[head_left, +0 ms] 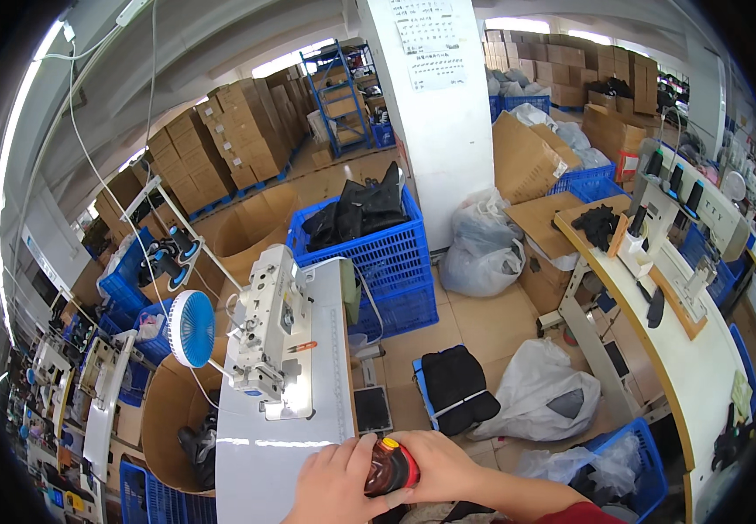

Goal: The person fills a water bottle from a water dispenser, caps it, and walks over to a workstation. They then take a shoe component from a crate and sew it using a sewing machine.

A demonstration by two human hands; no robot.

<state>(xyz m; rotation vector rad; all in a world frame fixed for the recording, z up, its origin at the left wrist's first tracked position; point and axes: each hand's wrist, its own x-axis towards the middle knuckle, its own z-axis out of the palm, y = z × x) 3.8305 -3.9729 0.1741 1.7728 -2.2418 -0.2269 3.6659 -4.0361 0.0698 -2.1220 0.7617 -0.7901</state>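
Note:
Low in the view, in front of the sewing table's near end, my left hand (333, 483) and my right hand (439, 465) are both closed round a small bottle (381, 472). It looks dark brown, with a red and black side and a yellow cap, and its lower part is hidden. My left fingers wrap its left and far side; my right fingers press on its right. The white industrial sewing machine (264, 323) stands on the grey sewing table (324, 384) beyond my left hand. An orange-handled small tool (302, 347) lies beside the machine.
A blue fan (192, 328) is left of the machine. Blue crates (374, 262) with black pieces stand beyond the table. Right of my hands are a black bundle (458, 389), a white sack (539, 393) and a blue crate (649, 467). A curved worktable (657, 349) borders the right.

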